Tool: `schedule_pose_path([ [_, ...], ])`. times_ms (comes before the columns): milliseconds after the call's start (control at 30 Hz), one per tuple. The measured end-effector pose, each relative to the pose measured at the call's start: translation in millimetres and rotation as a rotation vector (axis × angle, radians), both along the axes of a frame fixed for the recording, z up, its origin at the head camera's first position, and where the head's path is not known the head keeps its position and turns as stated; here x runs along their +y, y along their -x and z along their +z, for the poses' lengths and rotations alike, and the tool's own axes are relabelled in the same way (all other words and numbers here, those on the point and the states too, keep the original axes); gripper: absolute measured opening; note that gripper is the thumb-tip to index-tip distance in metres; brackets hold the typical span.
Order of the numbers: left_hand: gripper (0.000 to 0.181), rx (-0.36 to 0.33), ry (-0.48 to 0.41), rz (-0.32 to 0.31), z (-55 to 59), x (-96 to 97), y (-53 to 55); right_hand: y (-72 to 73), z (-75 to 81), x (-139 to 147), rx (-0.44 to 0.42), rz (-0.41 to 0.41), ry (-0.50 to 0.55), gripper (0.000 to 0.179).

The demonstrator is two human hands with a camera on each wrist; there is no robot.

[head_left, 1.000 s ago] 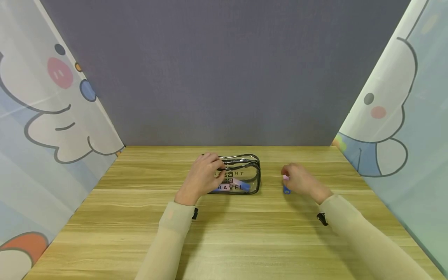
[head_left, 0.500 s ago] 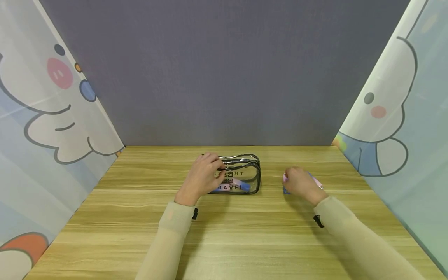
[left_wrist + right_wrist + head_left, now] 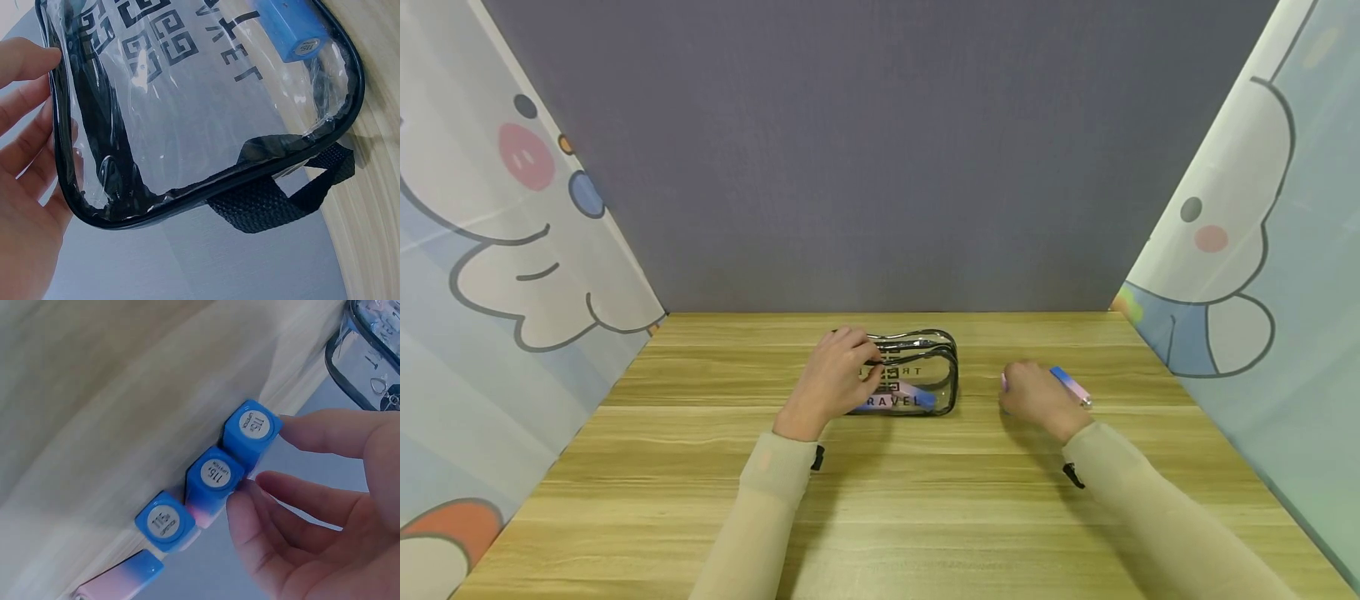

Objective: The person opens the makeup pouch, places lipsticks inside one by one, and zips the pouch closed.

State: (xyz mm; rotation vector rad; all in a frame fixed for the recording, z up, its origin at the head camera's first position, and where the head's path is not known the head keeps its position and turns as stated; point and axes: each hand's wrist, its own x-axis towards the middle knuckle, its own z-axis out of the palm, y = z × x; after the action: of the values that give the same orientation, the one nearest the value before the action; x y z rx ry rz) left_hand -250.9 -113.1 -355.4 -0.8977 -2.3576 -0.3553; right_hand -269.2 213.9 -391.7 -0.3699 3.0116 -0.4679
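My left hand (image 3: 841,375) pinches the upper rim of a clear zip travel pouch (image 3: 187,119) with black piping. Thumb and fingers lie on opposite sides of that rim in the left wrist view. Inside the pouch lie blue-and-pink lipsticks, one showing its blue end (image 3: 294,31). To the right of the pouch, my right hand (image 3: 1033,393) pinches a square blue lipstick (image 3: 254,428) between thumb and fingertips. Two more upright lipsticks, a middle one (image 3: 214,475) and another (image 3: 165,522), stand in line beside it, mostly hidden by the hand in the head view.
One blue-and-pink lipstick (image 3: 1071,386) lies on its side to the right of my right hand. A black webbing loop (image 3: 262,200) sticks out from the pouch's end. The wooden table (image 3: 925,517) meets a grey panel (image 3: 880,167) behind and printed curtains at both sides.
My right hand has shifted slightly left and down, with the pinched lipstick's pink part moving left. The lipstick lying on its side has come into view behind it. My left hand stays on the pouch.
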Motion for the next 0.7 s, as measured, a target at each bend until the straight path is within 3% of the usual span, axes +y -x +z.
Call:
schedule_pose_path([
  [367, 0.007, 0.004, 0.008, 0.001, -0.4, -0.1, 0.4, 0.6, -2.2, -9.0, 0.012, 0.027, -0.052, 0.036],
  [700, 0.007, 0.002, 0.008, 0.002, -0.3, -0.5, 1.0, 1.3, -2.0, -17.1, -0.002, 0.046, -0.047, 0.01],
])
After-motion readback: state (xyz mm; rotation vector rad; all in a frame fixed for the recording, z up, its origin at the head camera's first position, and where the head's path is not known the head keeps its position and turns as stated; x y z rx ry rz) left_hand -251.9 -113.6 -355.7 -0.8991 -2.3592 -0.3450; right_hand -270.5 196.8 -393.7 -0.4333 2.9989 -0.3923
